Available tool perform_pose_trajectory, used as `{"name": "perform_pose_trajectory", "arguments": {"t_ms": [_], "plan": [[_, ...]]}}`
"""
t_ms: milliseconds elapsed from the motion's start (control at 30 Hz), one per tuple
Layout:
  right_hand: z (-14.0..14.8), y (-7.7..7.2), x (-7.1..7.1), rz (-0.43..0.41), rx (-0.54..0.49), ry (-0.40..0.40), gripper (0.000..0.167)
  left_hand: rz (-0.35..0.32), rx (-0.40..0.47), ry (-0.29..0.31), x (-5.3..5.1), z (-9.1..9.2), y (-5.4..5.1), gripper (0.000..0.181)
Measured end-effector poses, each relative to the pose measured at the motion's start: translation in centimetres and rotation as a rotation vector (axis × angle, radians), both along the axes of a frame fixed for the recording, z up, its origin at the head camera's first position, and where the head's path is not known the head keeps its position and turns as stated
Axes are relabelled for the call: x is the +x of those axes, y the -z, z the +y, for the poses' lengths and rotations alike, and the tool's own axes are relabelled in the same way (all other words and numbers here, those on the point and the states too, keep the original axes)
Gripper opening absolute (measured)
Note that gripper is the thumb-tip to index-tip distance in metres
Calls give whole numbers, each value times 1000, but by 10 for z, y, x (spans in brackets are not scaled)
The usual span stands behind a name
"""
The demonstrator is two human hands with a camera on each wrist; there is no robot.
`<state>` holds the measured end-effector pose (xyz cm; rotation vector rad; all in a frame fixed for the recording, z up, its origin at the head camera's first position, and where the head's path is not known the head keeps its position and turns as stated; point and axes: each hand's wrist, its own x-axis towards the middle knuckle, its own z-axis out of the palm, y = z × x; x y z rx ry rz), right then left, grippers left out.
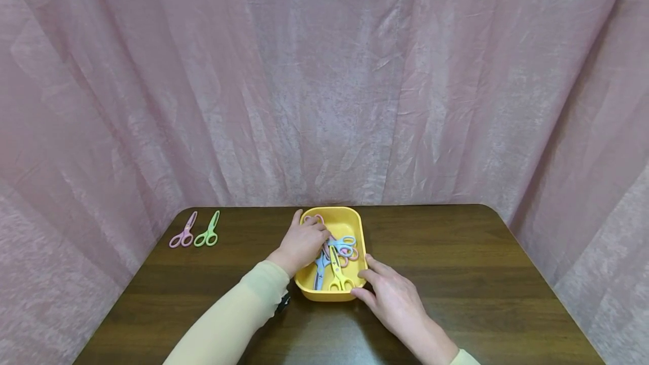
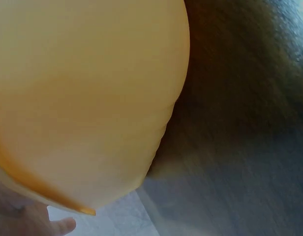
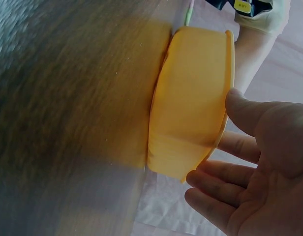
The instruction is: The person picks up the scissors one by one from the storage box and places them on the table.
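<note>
A yellow plastic bin (image 1: 329,296) stands on the table with several pairs of scissors in it. Among them are yellow scissors (image 1: 337,269), blue scissors (image 1: 346,244) and blue-violet scissors (image 1: 320,272); pink handles show between and behind them. My left hand (image 1: 304,244) reaches over the left rim, fingers bent down onto the scissors. Its fingertips are hidden, so a grip there cannot be made out. With thumb and fingers my right hand (image 1: 392,297) holds the bin's near right corner. The right wrist view shows that thumb (image 3: 245,113) against the rim.
Pink scissors (image 1: 185,232) and green scissors (image 1: 208,231) lie side by side at the table's back left. The dark wooden table (image 1: 481,280) reaches back to a pink curtain (image 1: 334,83), which also hangs along both sides.
</note>
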<state>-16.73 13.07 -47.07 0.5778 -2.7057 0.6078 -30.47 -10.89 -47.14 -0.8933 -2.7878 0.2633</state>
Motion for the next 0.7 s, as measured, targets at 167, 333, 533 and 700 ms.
{"name": "perform_pose_trajectory", "arguments": {"t_ms": [167, 333, 533, 700], "plan": [[0, 0, -1, -5, 3, -2, 32, -9, -18, -9, 2, 3, -2, 26], [0, -1, -1, -2, 2, -4, 32, -5, -41, -6, 4, 4, -3, 26], [0, -1, 0, 2, 4, -1, 32, 5, -69, -2, 2, 4, 0, 29], [1, 0, -1, 4, -4, -4, 32, 17, -69, 8, 1, 4, 3, 30]]}}
